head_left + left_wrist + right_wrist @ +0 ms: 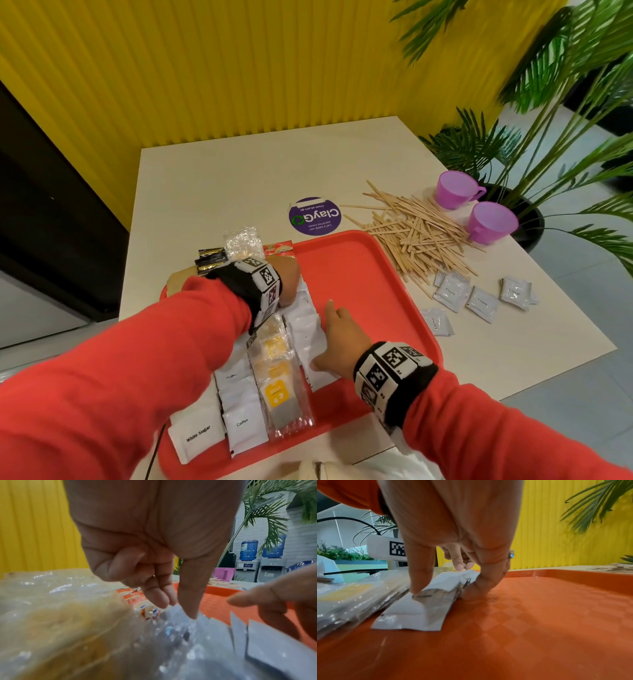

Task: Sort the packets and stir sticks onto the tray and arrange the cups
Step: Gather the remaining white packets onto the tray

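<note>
A red tray (359, 274) holds rows of packets on its left half: white sugar (195, 435), coffee (244, 425), clear-wrapped yellow tea bags (276, 370) and a row of white packets (308, 329). My left hand (291, 291) touches the far end of that white row with its fingertips (161, 601) pointing down. My right hand (337, 339) lies against the row's right side, thumb (418, 588) on top of a white packet (419, 609). Wooden stir sticks (418, 233) and two purple cups (455, 188) (491, 222) stand on the table right of the tray.
Several loose white packets (479, 298) lie on the table beside the tray's right rim. Black-gold sachets (210, 260) and a clear bag (241, 241) sit at the tray's far left. A round purple sticker (314, 216) is behind it. Palm leaves (548, 102) overhang the table's right edge.
</note>
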`<action>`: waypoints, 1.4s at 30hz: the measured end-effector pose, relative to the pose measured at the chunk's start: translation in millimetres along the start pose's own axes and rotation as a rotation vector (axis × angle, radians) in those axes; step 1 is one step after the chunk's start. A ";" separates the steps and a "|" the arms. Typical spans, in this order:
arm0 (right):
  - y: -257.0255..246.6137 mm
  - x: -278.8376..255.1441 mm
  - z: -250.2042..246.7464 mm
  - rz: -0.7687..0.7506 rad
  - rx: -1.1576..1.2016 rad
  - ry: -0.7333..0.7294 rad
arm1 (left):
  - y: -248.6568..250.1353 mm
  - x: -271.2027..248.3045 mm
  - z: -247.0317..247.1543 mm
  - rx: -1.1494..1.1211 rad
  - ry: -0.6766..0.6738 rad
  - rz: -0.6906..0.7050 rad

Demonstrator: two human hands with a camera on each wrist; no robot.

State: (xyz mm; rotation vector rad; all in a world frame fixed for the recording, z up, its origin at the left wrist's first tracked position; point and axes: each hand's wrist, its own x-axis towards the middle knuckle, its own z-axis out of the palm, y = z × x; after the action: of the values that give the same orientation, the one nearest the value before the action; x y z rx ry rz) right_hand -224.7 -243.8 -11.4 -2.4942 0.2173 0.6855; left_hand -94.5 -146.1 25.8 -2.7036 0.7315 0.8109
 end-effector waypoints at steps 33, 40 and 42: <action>7.6 -8.7 5.2 -0.138 -0.028 0.040 | 26.0 -19.0 11.5 0.123 -0.143 0.167; 9.3 -11.3 3.9 -0.135 0.003 0.056 | 30.6 -15.9 14.8 0.097 -0.148 0.158; 9.0 -12.4 3.6 -0.137 0.004 0.052 | 31.2 -17.5 13.0 0.101 -0.154 0.149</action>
State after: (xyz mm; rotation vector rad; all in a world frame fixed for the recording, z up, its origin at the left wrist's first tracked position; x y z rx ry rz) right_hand -239.4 -249.3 -11.8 -2.4980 0.0662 0.5642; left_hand -129.3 -161.2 22.8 -2.4882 0.9192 0.9750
